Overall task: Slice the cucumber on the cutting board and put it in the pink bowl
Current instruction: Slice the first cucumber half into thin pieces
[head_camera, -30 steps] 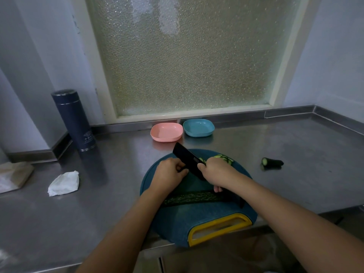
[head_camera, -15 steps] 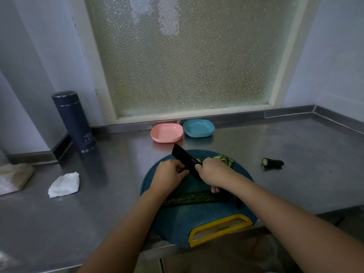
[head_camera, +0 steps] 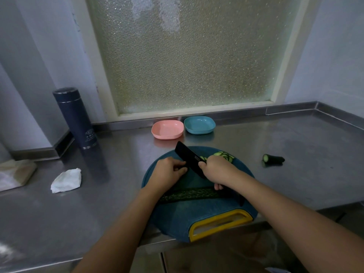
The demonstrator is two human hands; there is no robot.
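Observation:
A round blue cutting board [head_camera: 173,217] with a yellow handle lies at the counter's front edge. My right hand [head_camera: 218,170] grips a black knife [head_camera: 189,156] whose blade points away to the left. My left hand [head_camera: 169,172] sits just left of the blade, fingers curled down onto a cucumber piece they mostly hide. A long dark cucumber piece [head_camera: 189,194] lies across the board under my wrists. Several cucumber slices [head_camera: 224,154] are piled at the board's far right. The pink bowl [head_camera: 167,129] stands beyond the board with nothing in it.
A blue bowl [head_camera: 200,125] sits right of the pink one. A cucumber end [head_camera: 273,159] lies on the steel counter [head_camera: 305,150] to the right. A dark flask [head_camera: 75,119], a crumpled tissue [head_camera: 66,180] and a cloth [head_camera: 15,174] are at the left.
Both hands and the knife have shifted only slightly on the board; the blade stays between my hands.

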